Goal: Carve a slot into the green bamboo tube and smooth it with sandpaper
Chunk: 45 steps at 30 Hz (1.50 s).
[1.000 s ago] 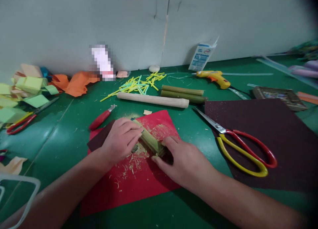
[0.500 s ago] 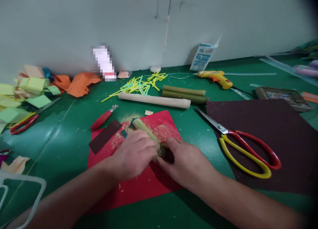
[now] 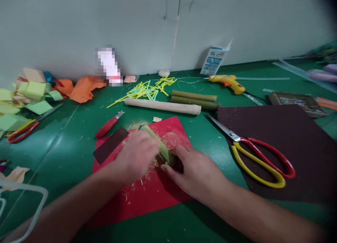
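On the red sheet (image 3: 147, 199), among pale shavings (image 3: 172, 139), the bamboo piece (image 3: 164, 151) lies aslant; the right hand (image 3: 201, 172) has its grip closed round the near end — the left hand (image 3: 139, 153) blurs over it; its hold I cannot tell.

Left hand (image 3: 138, 151) lost in blur

Over the red sheet (image 3: 147, 204) it is smeared, its grip unreadable. The right hand (image 3: 196, 169) hides the near end of the bamboo piece (image 3: 165, 153). Beyond the sheet, pixelation masks a pale oblong (image 3: 108, 64); left of the sheet, the picture's edge crops a white frame (image 3: 23, 186).
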Motion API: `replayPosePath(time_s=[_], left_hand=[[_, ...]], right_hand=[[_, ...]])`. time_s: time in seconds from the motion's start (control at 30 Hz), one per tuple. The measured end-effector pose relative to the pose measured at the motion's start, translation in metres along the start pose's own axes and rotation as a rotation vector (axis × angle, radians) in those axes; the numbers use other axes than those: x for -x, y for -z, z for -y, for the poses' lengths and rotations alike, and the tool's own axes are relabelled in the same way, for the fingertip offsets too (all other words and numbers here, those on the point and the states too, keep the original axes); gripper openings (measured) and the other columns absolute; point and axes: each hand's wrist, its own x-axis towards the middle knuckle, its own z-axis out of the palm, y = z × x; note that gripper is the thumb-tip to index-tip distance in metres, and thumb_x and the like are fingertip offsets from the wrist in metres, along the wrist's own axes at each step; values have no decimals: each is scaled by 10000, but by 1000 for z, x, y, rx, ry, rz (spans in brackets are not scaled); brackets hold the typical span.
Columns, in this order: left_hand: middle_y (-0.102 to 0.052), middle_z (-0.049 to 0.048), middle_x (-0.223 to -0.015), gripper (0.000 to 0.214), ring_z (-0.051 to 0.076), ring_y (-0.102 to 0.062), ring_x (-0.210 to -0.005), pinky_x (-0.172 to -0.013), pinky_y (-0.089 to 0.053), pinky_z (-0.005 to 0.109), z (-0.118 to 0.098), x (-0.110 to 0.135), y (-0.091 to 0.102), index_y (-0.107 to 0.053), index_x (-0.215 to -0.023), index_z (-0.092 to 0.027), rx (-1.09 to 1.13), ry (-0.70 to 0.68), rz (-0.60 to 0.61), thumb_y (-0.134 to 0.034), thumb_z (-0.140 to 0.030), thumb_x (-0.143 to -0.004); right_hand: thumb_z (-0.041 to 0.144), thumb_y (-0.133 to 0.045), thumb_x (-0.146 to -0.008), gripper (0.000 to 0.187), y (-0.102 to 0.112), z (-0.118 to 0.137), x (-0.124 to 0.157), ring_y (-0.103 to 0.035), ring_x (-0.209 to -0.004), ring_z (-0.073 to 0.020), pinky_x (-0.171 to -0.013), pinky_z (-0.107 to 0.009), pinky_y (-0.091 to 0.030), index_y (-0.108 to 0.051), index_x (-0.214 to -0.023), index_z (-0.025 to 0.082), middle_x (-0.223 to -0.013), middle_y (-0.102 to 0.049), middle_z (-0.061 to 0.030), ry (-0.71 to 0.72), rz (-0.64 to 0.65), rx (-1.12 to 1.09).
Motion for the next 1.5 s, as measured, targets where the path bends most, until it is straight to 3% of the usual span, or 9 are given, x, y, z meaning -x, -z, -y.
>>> replayPosePath(time_s=[0.47, 0.6, 0.73, 0.87, 1.0, 1.1, 1.23, 1.37, 1.5], left_hand=[[-672, 61, -920, 200, 184, -563, -833, -827, -438, 372, -2, -2, 1, -632, -919, -146, 36, 41, -42, -434, -172, -907], [-678, 48, -937, 233, 177, -575, -865, -858, -446, 358, 1, -1, 0, -629, -970, -162, 98, -101, -23, -402, -175, -917], [-673, 61, -909, 198, 195, -570, -853, -818, -452, 379, 3, 0, 1, -637, -902, -152, 19, 30, -57, -441, -179, -903], [-674, 55, -915, 241, 177, -575, -838, -844, -456, 378, 4, 0, 2, -634, -938, -159, 67, -75, 4, -395, -184, -920], [-673, 51, -927, 199, 190, -569, -860, -840, -449, 393, 6, 0, 3, -637, -922, -166, 29, 60, -32, -440, -184, -904], [-674, 55, -969, 215, 196, -568, -891, -879, -433, 390, 6, 0, 4, -637, -966, -161, 61, 6, 64, -431, -165, -903], [-676, 53, -900, 168, 195, -554, -841, -801, -449, 387, 10, -1, 4, -646, -908, -153, -3, 87, -54, -481, -176, -888], [-680, 54, -934, 206, 188, -561, -863, -853, -444, 389, 10, -1, 5, -641, -943, -159, 41, 11, 42, -439, -163, -904], [-675, 51, -893, 176, 192, -559, -830, -793, -450, 382, 9, -1, 6, -644, -896, -159, 10, 90, -53, -471, -187, -897]], right_hand=[[433, -483, -838, 246, -2, -1, 2, -530, -578, -165, -495, -267, -234, -498, -783, 193, -679, -581, -24, 55, -29, 26], [410, -487, -835, 228, -2, -1, 1, -538, -589, -163, -496, -264, -241, -513, -803, 186, -684, -589, -25, 80, -41, 13], [431, -484, -838, 249, 0, 0, 2, -536, -578, -165, -494, -265, -241, -520, -807, 186, -679, -590, -25, 52, -24, 25], [417, -479, -844, 238, -1, 0, 2, -544, -594, -163, -506, -266, -256, -510, -803, 185, -708, -598, -29, 61, -10, 8], [447, -474, -843, 265, -2, -1, 2, -534, -579, -166, -496, -266, -241, -514, -811, 187, -696, -590, -26, 46, -15, 23], [421, -479, -841, 239, -1, -1, 2, -534, -585, -164, -495, -266, -240, -510, -800, 187, -692, -589, -27, 71, -12, 12], [425, -477, -845, 241, 1, 0, 2, -538, -595, -162, -500, -265, -248, -523, -830, 189, -701, -595, -24, 67, -28, 11], [419, -488, -837, 234, 1, -1, 2, -536, -595, -157, -500, -262, -248, -519, -810, 189, -687, -585, -19, 77, -13, 5], [428, -484, -838, 248, 0, -1, 2, -538, -598, -163, -505, -265, -258, -532, -848, 185, -719, -598, -28, 59, -20, -4]])
